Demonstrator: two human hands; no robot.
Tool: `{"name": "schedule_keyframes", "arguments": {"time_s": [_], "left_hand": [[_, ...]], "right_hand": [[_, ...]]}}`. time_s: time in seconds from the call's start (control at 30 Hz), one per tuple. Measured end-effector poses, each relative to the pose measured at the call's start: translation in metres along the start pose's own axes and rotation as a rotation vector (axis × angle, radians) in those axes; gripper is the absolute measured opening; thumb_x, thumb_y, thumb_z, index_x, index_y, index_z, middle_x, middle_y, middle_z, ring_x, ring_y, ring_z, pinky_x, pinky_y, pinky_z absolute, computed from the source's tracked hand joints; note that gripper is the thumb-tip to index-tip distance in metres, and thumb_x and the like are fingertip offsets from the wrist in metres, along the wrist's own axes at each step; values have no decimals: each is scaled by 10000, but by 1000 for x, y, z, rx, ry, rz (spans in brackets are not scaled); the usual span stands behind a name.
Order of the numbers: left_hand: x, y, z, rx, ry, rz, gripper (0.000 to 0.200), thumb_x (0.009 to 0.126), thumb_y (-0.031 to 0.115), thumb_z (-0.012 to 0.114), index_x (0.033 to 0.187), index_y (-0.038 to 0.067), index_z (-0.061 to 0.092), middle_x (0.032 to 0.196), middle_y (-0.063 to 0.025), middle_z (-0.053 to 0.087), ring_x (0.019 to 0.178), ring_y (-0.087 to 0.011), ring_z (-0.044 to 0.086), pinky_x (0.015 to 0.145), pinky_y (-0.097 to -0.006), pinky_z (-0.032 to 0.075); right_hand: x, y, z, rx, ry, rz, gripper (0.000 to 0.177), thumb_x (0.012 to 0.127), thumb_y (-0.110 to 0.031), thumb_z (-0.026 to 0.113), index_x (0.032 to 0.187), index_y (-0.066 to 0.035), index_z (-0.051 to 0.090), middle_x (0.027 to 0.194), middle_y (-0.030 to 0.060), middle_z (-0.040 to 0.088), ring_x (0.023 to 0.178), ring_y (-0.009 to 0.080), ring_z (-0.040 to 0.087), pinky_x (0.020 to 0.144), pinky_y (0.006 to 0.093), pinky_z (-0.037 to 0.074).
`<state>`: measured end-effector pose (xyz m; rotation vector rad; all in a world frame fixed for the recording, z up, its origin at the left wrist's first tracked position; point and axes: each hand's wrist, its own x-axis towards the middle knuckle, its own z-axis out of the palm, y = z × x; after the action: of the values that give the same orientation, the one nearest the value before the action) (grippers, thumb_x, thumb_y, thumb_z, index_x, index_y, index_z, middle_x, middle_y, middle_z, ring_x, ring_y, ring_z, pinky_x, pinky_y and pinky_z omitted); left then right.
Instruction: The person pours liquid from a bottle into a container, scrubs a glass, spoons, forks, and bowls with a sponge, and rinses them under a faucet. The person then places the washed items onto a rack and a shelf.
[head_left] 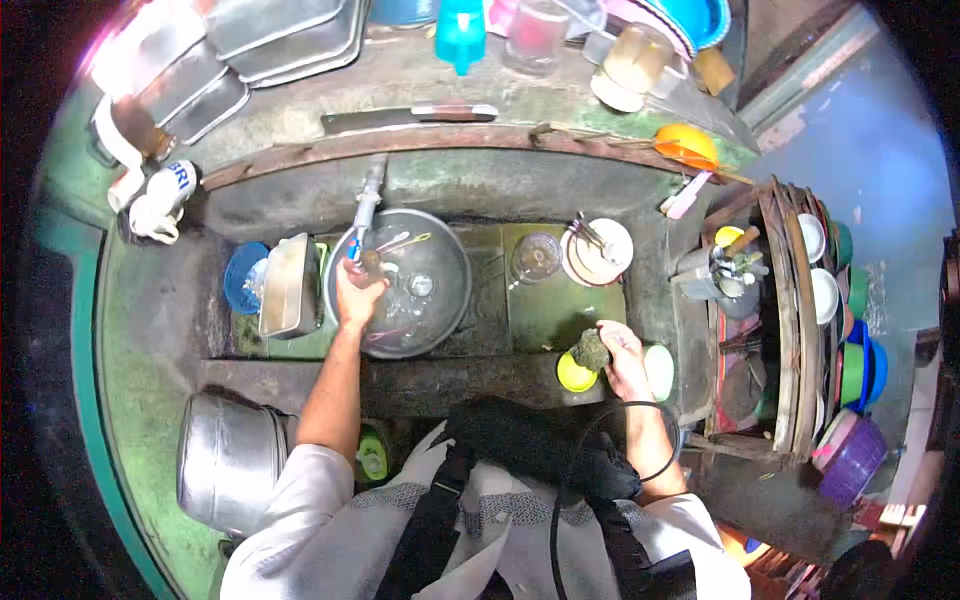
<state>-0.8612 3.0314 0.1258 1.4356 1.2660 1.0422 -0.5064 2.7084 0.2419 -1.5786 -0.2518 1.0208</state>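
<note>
Nearest, a large metal pot (235, 465) stands on the left, beside the person's pale sleeve. On the other side, the right hand (625, 360) pinches a dark green scouring pad (591, 350) between thumb and fingers. The pad overlaps the upper edge of a small yellow dish (576, 376) in the view from above, and a pale green bowl (659, 373) sits just beside that hand.

Farther in, the left hand (357, 297) reaches over a round gray basin (457, 260), its fingers up at the blue handle of the tap (367, 208). The fingers hide that spot, so I cannot tell whether they grasp the handle or only touch it. The basin holds water and a few small utensils.

Left of the basin, a rectangular metal pan (289, 290) stands tilted, with a blue bowl (238, 285) just beyond it. Right of the basin, well apart from it, are a clear round container (539, 257) and white plates (619, 246) with several utensils (588, 230) lying on them.

Behind the sink, a knife (410, 115) lies along the ledge, and an orange bowl (687, 145) rests to its right. Farthest back are metal trays (285, 40) and a turquoise cup (460, 32).
</note>
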Motion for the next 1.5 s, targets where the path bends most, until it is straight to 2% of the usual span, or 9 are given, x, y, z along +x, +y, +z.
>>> {"name": "schedule_keyframes", "arguments": {"time_s": [0.4, 0.6, 0.73, 0.83, 0.9, 1.0, 1.07, 1.33, 1.5], "left_hand": [[-72, 214, 186, 1548, -1059, 315, 728, 593, 246, 798, 1255, 116, 525, 994, -106, 690, 955, -293, 664, 797, -445, 507], [-74, 256, 187, 1305, -1106, 319, 727, 594, 231, 820, 1253, 117, 534, 1058, -139, 666, 986, -307, 645, 837, -412, 496], [-52, 209, 184, 400, -1284, -120, 642, 637, 139, 815, 1217, 58, 555, 1118, -41, 635, 1036, -158, 576, 913, -308, 449], [-44, 211, 174, 40, -1528, -443, 626, 646, 87, 807, 1214, 41, 546, 1064, -5, 631, 975, -109, 566, 858, -251, 446], [-46, 218, 172, 74, -1486, -512, 584, 665, 128, 786, 1192, 29, 555, 1058, -4, 627, 963, -118, 573, 837, -246, 451], [-40, 201, 176, -20, -1518, -450, 542, 700, 161, 747, 1189, 26, 556, 1082, -24, 625, 969, -113, 579, 826, -249, 466], [-37, 215, 167, -146, -1330, -506, 514, 744, 197, 741, 1195, 34, 557, 1089, -47, 629, 1000, -128, 585, 840, -278, 482], [-79, 225, 136, -700, -773, -267, 353, 911, 173, 607, 1221, 110, 451, 1163, -34, 505, 1035, -160, 585, 724, -337, 593], [-83, 244, 122, -322, -747, -452, 635, 930, 633, 282, 1324, 148, 393, 878, -117, 625, 506, -174, 619, 399, -249, 506]], "right_hand": [[39, 12, -12, -173, -81, -419, 444, 791, 62, 601, 1201, -78, 503, 1033, 38, 505, 829, 106, 503, 637, 242, 452], [45, 2, 12, 552, -172, -349, 433, 820, 70, 602, 1141, -139, 399, 1057, 23, 511, 829, 104, 530, 593, 235, 438], [54, -9, 34, -159, -203, -726, 207, 870, 25, 573, 1072, -19, 558, 1011, 34, 571, 862, 124, 554, 741, 274, 469], [49, -56, 20, -238, -968, -667, 474, 780, -79, 653, 1231, -1, 533, 1273, 152, 522, 1191, 259, 480, 1021, 376, 366], [39, -78, 29, -367, -1170, -749, 649, 690, -125, 688, 1301, -15, 498, 1392, 189, 422, 1368, 307, 293, 1138, 409, 202], [31, -82, 60, -689, -895, -1057, 547, 691, -29, 706, 1216, -25, 556, 1227, 188, 554, 1178, 245, 519, 995, 388, 410], [36, -77, 65, -458, -803, -551, 464, 684, 27, 727, 1122, -18, 583, 1105, 131, 613, 1003, 185, 602, 883, 332, 476], [60, -59, 87, 336, -448, -504, 496, 836, -34, 651, 1247, -21, 374, 1131, 79, 504, 992, 164, 521, 917, 317, 428], [38, -115, 80, -1016, -813, -1387, 422, 790, -132, 675, 1193, -36, 592, 1265, 182, 536, 1164, 256, 532, 1010, 353, 389]]}}
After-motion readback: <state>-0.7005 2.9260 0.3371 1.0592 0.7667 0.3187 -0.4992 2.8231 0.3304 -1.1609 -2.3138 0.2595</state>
